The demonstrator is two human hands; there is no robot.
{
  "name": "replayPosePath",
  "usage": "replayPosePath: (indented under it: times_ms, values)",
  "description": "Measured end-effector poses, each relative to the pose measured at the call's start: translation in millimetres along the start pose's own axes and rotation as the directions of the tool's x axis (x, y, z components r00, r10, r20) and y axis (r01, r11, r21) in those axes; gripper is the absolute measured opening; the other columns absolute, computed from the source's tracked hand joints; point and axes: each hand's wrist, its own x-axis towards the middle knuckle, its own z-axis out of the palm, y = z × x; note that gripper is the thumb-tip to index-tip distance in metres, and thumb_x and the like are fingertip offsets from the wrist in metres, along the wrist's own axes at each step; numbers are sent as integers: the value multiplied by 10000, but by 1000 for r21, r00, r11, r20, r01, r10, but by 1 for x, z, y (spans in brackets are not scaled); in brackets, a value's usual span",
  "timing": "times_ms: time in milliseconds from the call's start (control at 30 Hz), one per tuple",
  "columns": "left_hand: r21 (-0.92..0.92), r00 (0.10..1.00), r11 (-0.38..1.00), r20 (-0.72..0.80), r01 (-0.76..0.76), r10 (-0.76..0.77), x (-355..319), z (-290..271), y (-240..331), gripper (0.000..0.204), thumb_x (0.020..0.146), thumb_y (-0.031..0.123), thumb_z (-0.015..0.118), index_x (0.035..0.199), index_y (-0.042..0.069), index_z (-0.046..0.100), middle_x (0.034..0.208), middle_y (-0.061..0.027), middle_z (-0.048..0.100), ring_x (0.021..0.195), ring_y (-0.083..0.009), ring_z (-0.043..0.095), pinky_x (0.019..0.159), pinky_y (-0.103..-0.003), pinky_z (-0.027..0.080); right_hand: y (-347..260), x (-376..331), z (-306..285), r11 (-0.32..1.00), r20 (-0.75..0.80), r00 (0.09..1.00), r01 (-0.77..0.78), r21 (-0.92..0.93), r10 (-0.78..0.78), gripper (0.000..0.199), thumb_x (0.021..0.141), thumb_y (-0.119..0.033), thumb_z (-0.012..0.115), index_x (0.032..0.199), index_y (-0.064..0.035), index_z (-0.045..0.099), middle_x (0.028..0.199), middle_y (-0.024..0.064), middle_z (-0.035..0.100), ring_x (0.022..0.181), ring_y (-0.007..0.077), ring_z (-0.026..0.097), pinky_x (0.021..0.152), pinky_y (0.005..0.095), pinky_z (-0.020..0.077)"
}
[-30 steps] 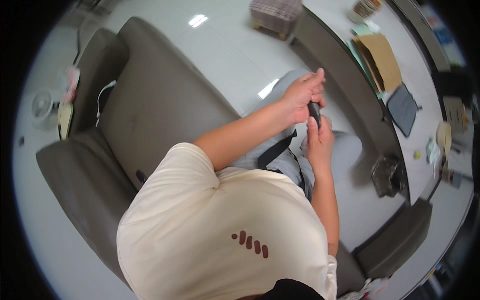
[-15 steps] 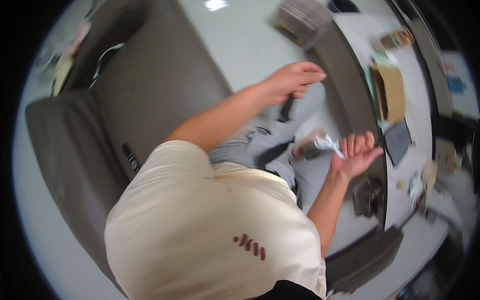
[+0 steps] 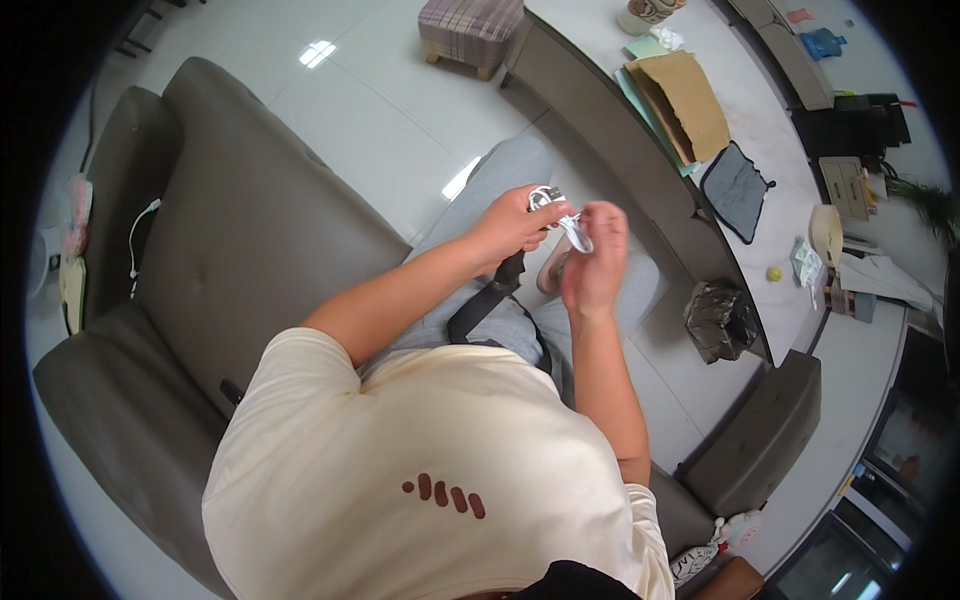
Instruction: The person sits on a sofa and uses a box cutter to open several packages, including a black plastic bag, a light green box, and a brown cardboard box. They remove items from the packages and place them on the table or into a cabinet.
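A coiled white cable [image 3: 577, 236] with a dark plug end is in front of me, above my lap. My left hand [image 3: 512, 228] is closed around part of the coil, thumb on top. Close against its right side, my right hand [image 3: 597, 262] has its fingers curled at the cable, pinching a strand; these fingertips are slightly blurred. A black strap [image 3: 487, 300] runs from beneath my left hand down onto my grey trousers [image 3: 625, 290]. Whether the left hand also grips that strap is hidden.
I sit on a grey-brown sofa [image 3: 270, 215]. Ahead to the right, a long white-topped table [image 3: 745, 275] bears a brown cardboard folder [image 3: 700, 105], a dark grey cloth [image 3: 737, 192] and a small green ball [image 3: 774, 274]. A black-lined bin [image 3: 722, 320] stands beside it; a plaid stool [image 3: 470, 32] is farther off.
My right hand has brought the white cable leftward to my left hand, which now holds it too. The hands were well apart before. My view has also turned.
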Motion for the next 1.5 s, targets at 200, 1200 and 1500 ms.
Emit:
replayPosePath:
  times_ms: [200, 1200, 1500]
  values:
    - [241, 997, 970, -56, -34, 48, 3, 4, 2, 202, 943, 267, 604, 867, 85, 559, 626, 71, 467, 515, -20, 369, 471, -195, 305, 13, -18, -17, 933, 231, 928, -222, -284, 291, 219, 977, -294, 551, 1048, -100, 478, 713, -31, 480, 540, 49, 404, 485, 214, 342]
    - [131, 999, 991, 38, -4, -1, 2, 2, -2, 267, 923, 326, 619, 781, 106, 564, 653, 23, 564, 454, -25, 413, 395, -186, 302, -41, -48, -104, 890, 77, 969, -183, -418, 235, 167, 975, -253, 542, 1023, -102, 593, 730, -48, 536, 576, 25, 382, 508, 185, 294]
    - [108, 997, 994, 65, 32, -39, 1, 9, -3, 197, 938, 264, 595, 821, 115, 542, 674, 23, 577, 463, -23, 426, 384, -172, 291, -36, -54, -138, 877, -66, 990, -141, -459, 125, 171, 959, -242, 570, 998, -79, 599, 777, -35, 551, 648, 43, 447, 581, 199, 367]
